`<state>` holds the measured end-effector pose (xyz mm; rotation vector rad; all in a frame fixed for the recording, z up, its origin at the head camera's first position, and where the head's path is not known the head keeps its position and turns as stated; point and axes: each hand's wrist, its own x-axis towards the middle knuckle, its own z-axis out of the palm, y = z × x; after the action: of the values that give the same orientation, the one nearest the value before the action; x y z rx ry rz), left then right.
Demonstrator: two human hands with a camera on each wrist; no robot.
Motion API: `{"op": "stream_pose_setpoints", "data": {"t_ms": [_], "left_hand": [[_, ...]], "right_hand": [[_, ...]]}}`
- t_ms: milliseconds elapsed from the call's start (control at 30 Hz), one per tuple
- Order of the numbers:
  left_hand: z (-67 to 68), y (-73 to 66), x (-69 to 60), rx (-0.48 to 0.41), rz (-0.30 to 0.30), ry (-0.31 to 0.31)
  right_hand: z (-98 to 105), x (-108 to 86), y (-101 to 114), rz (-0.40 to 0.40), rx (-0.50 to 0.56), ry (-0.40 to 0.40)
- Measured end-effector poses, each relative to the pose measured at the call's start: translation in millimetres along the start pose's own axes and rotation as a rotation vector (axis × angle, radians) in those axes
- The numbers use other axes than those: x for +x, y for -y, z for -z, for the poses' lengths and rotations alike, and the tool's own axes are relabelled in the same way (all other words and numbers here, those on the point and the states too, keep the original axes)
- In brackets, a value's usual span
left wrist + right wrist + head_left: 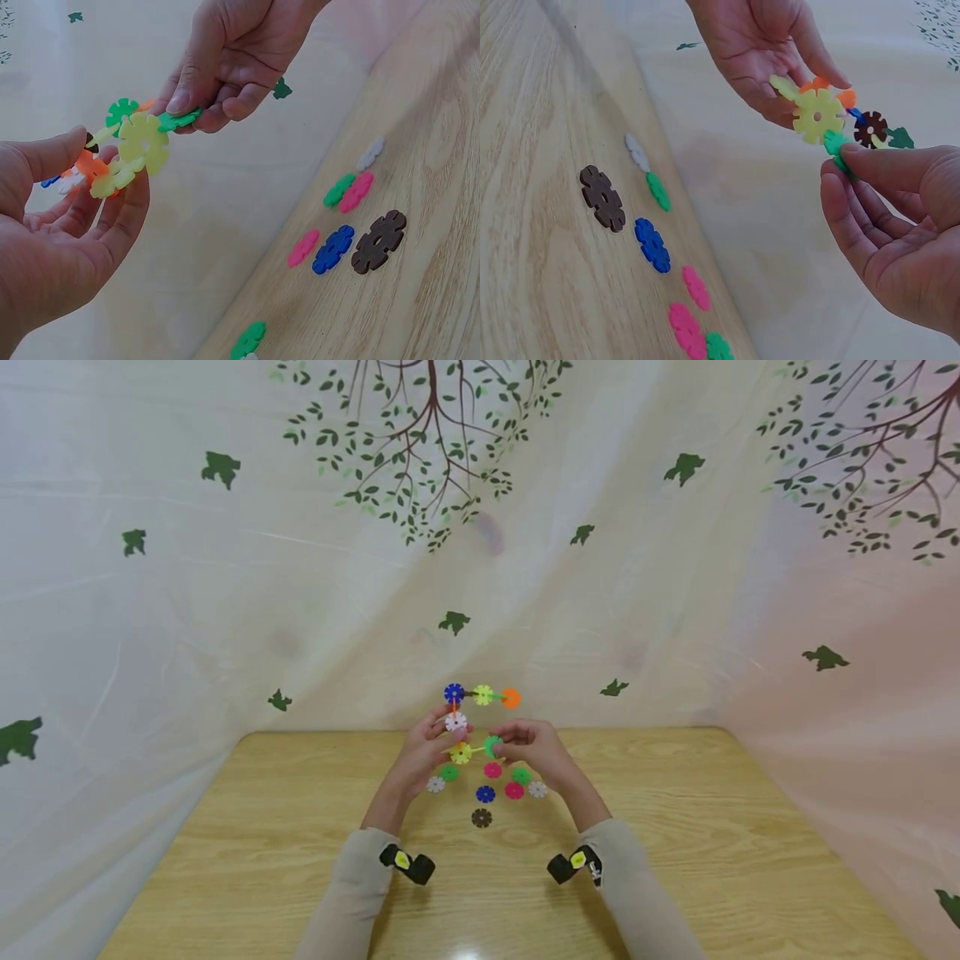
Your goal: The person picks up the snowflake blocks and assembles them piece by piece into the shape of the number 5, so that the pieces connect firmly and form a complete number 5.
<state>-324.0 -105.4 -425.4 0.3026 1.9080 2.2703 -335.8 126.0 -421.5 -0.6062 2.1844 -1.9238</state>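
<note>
Your left hand [422,756] curls thumb and fingers round a chain of multicoloured, notched plastic discs [461,754], raised above the wood-grain tabletop [262,860]. Your right hand [538,750] pinches a green, notched plastic disc [491,745] touching its yellow one. Loose plastic discs [485,794] lie below.

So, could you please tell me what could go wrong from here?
The green notched plastic disc, pinched by the right hand, might slip if pushed hard. The left hand, gripping the chain of coloured notched plastic discs, could squeeze a joint apart. Its far-end orange plastic disc extends beyond both hands and might work loose.
</note>
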Motion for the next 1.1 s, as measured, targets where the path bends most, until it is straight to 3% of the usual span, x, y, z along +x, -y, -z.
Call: {"op": "stream_pose_setpoints", "data": {"t_ms": [300,767,900,1100], "left_hand": [[-9.8,0.8,0.8,-0.067,-0.023,-0.007],[-16.3,3.1,1.6,-0.137,-0.012,-0.013],[-17.4,2.0,1.1,-0.142,-0.011,-0.01],[-17.7,3.7,2.2,-0.077,-0.039,0.013]], "right_hand": [[-7.7,-1.0,0.5,-0.009,0.006,-0.039],[-11.4,-1.3,-1.0,0.029,-0.039,-0.072],[-13.0,-1.3,-0.2,0.054,-0.039,-0.1],[-14.5,-0.4,0.7,0.086,-0.013,-0.146]]}}
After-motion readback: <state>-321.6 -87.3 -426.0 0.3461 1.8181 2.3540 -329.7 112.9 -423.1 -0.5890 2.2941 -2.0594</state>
